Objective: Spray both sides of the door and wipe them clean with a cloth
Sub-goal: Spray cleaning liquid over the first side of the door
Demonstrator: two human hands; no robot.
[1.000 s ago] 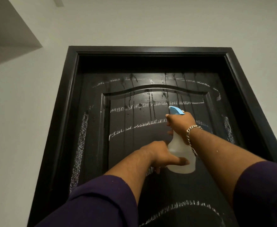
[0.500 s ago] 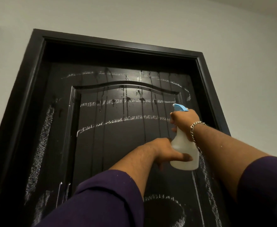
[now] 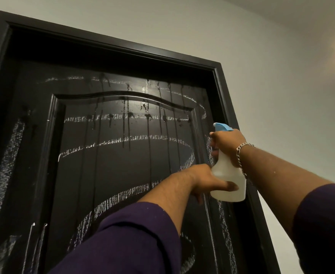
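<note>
the spray bottle (image 3: 228, 184) is before the door (image 3: 111, 165), right of its panel, right hand (image 3: 229, 144) above and left hand (image 3: 206, 181) beside it.

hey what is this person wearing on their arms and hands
Both arms wear loose dark purple fabric sleeves, pushed up to leave the forearms bare: left sleeve, right sleeve. A silver chain-link bracelet circles the right wrist. The left hand and right hand wear no gloves.

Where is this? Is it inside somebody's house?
Probably a room or hallway indoors: a dark panelled door in its frame, plain pale walls, and a ceiling corner above.
</note>
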